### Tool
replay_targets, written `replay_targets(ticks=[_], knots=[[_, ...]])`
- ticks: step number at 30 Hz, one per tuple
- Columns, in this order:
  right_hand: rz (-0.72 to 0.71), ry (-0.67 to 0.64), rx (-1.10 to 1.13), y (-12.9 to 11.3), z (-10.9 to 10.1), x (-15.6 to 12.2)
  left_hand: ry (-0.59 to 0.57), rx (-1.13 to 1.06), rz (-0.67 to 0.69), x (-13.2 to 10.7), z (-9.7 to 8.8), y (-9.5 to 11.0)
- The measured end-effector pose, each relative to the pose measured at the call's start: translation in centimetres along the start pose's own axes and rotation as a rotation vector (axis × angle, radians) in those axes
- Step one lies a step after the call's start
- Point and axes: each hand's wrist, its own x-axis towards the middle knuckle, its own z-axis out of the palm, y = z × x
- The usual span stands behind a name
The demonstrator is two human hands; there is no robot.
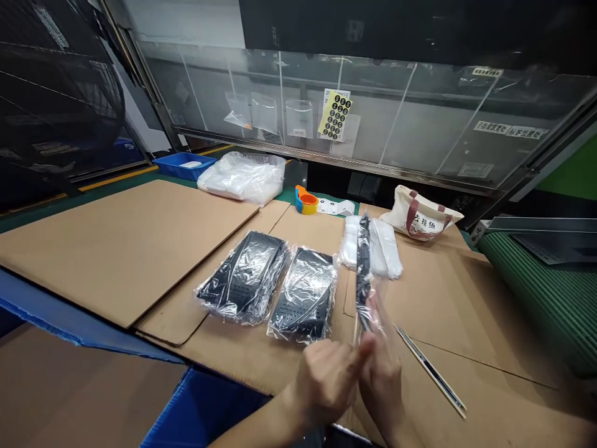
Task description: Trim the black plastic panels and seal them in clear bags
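Observation:
A flat black plastic panel in a clear plastic bag (pixel 363 255) stands edge-on in front of me, tilted up off the table. My right hand (pixel 383 367) is closed on it from the right side, its fingers partly seen through the film. Curled at the bag's near end, my left hand (pixel 329 376) has its thumb toward the right hand; what its fingers pinch is mostly hidden, but the bag's end runs into it. Two more bagged black panels, a left one (pixel 247 274) and a right one (pixel 305 295), lie flat to the left of the hands.
Folded clear bags (pixel 386 249) lie behind the held panel. A tweezers-like thin tool (pixel 431 370) rests at right. Farther back are a label roll on an orange-yellow dispenser (pixel 306 201), a canvas pouch (pixel 422 214), a plastic bag pile (pixel 242 177) and a blue tray (pixel 184 165). A green conveyor (pixel 536 292) borders the right.

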Motion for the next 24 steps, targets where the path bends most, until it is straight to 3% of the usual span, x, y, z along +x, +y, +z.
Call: replay_targets(ticks=[2,4,7,10,14,18,22,24], knots=[[-0.273,-0.042,-0.149,-0.7,1.6,1.3,0.07,0.011,-0.161,-1.7,-0.6,-0.7],[-0.395,-0.077,-0.276,-1.3,3.5,2.0,0.076,0.001,-0.291,-3.4,-1.2,-1.3],[-0.44,-0.145,-0.411,-2.0,6.8,1.8,0.04,-0.02,-0.421,-5.4,-2.3,-2.0],[-0.442,-0.295,-0.501,-2.1,9.5,0.8,-0.045,-0.042,-0.577,-7.0,-3.3,-2.5],[-0.464,-0.474,-0.574,-1.9,11.0,-0.1,-0.155,-0.134,-0.772,-8.8,-4.4,-2.7],[-0.434,-0.507,-0.474,-2.8,8.8,0.2,-0.161,-0.213,-0.879,-9.8,-5.0,-3.1],[-0.433,-0.579,-0.122,-4.3,3.7,2.2,-0.1,-0.212,-0.953,-10.0,-5.2,-4.0],[-0.289,-0.558,-0.023,-3.7,0.9,4.4,-0.071,-0.191,-0.99,-10.2,-5.0,-4.2]])
